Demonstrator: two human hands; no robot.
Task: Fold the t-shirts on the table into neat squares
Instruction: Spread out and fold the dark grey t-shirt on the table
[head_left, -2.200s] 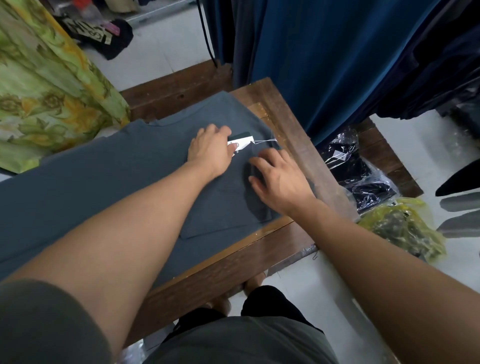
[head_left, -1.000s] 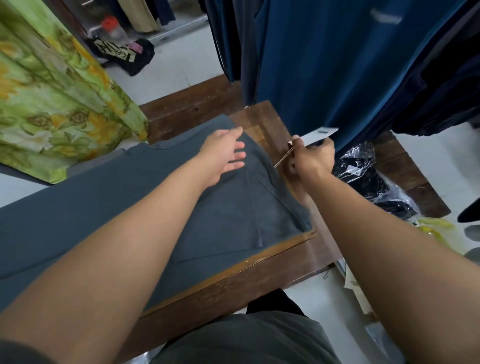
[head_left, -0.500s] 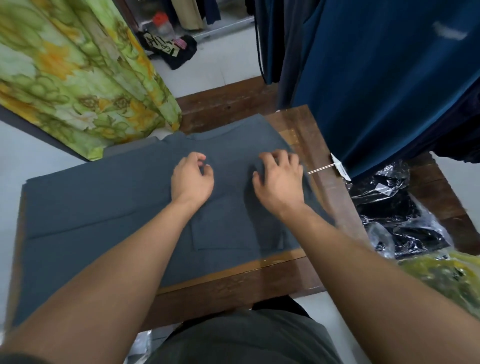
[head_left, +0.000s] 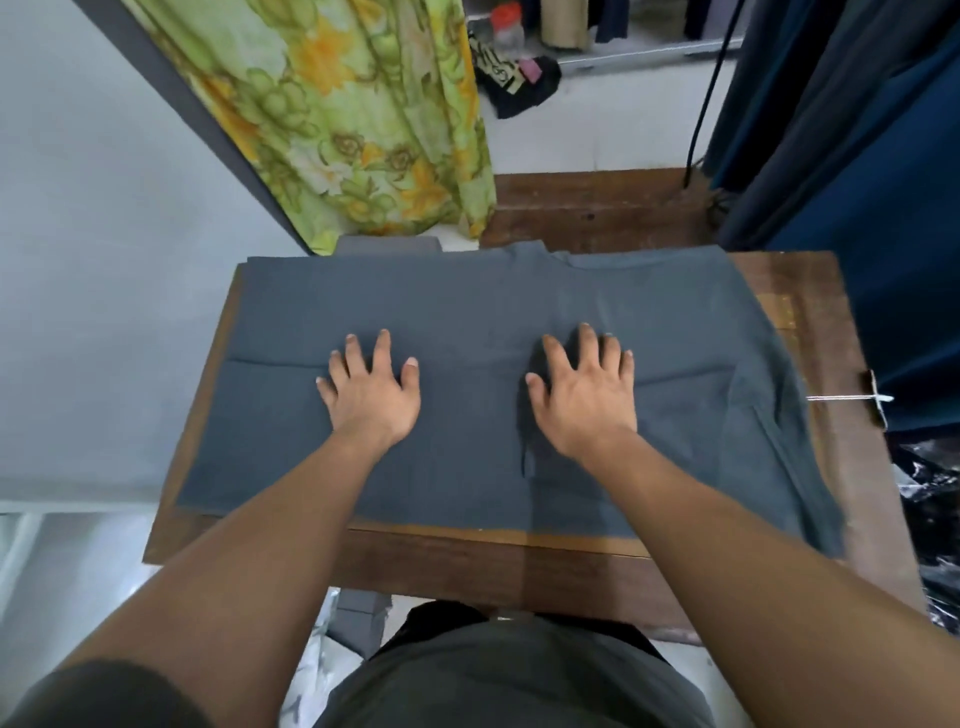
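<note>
**Wooden table in a cloth-hung corner**

A dark wooden table (head_left: 519, 571) stands on a pale floor (head_left: 597, 140), with a second wooden platform (head_left: 597, 213) just behind it. A plain grey wall (head_left: 104, 208) fills the left, and a green-and-yellow floral curtain (head_left: 353, 104) hangs beside it. Dark blue fabric (head_left: 857, 156) hangs on the right, next to a black cable (head_left: 706, 93). Crinkled black plastic (head_left: 930, 519) lies at the right edge. The light is soft and even.

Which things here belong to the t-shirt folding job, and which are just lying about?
Job: dark grey t-shirt spread flat; brown wooden table; left hand and right hand, pressing flat on the shirt.
Lying about: green-and-yellow floral cloth; hanging dark blue garments; red-lidded clear plastic jar.
</note>
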